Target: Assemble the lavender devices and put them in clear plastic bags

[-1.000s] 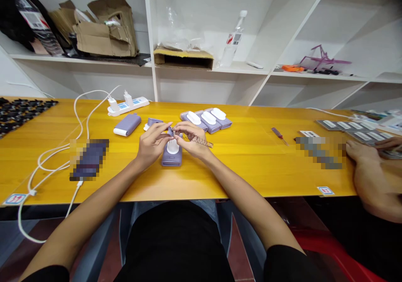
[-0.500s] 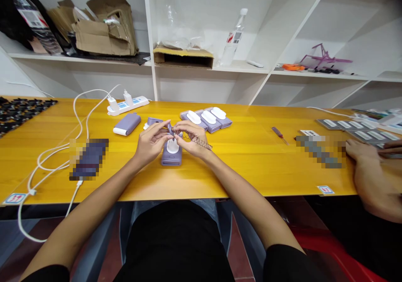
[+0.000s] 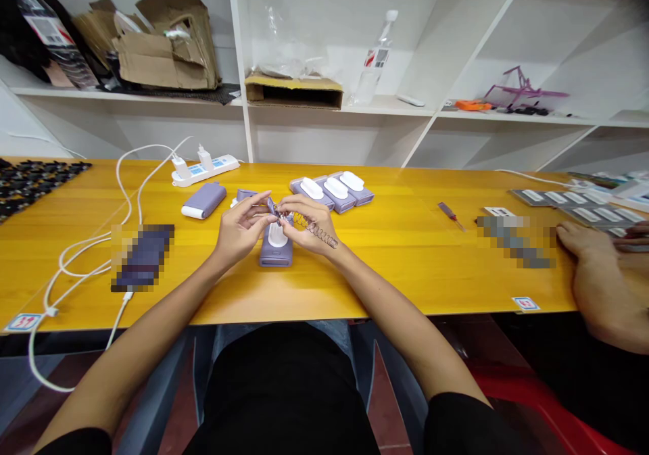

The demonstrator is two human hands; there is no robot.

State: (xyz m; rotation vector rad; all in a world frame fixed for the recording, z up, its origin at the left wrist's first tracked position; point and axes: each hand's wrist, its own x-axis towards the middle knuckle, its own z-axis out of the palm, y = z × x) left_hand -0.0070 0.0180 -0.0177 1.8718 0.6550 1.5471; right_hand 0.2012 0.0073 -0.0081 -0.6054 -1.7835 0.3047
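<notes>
Between thumb and fingers, my left hand [image 3: 242, 230] pinches a small purple plastic part [image 3: 272, 206]. My right hand [image 3: 309, 226] is closed on one end of a long coil spring [image 3: 317, 230], brought up against that part; the spring's other end trails over the back of this hand toward the wrist. Just below both hands, a purple case [image 3: 275, 255] with a white oval piece [image 3: 277, 235] lies on the table. My fingers partly cover the meeting point of spring and part. Behind my left hand sits another purple piece [image 3: 246, 194], partly hidden.
Three purple cases [image 3: 341, 202] with white ovals lie behind my hands, another purple case [image 3: 203, 201] to the left. A power strip [image 3: 205, 170], cables and a phone [image 3: 145, 257] are at left. A screwdriver [image 3: 450, 214] and a co-worker's hand [image 3: 583, 238] are at right.
My hands stay nearly in place, with the fingers shifting slightly around the small part. The trailing end of the spring has shifted a little toward the left. The view has moved slightly.
</notes>
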